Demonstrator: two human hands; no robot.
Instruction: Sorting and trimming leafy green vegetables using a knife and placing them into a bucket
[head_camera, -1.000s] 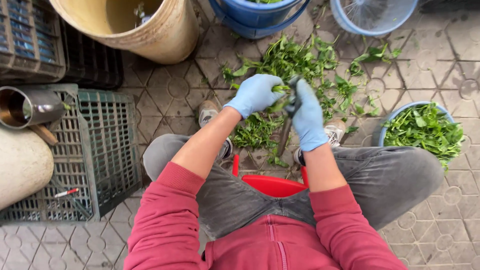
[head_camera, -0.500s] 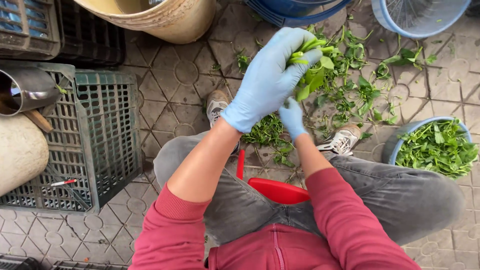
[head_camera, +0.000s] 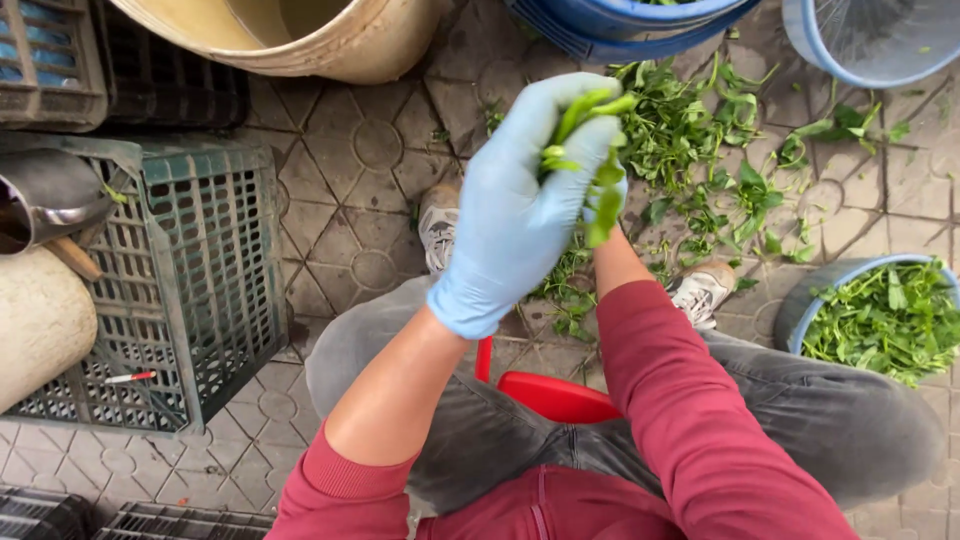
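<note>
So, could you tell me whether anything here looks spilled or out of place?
Mainly the loose green leaves strewn across the paving, not in the bowl of greens at the right. The left hand holds a leafy sprig; the right hand is mostly hidden behind it.

No packages, labels, signs or screens show anywhere in this view. Nothing around the fingers bears a printed face, wrapper or display.
</note>
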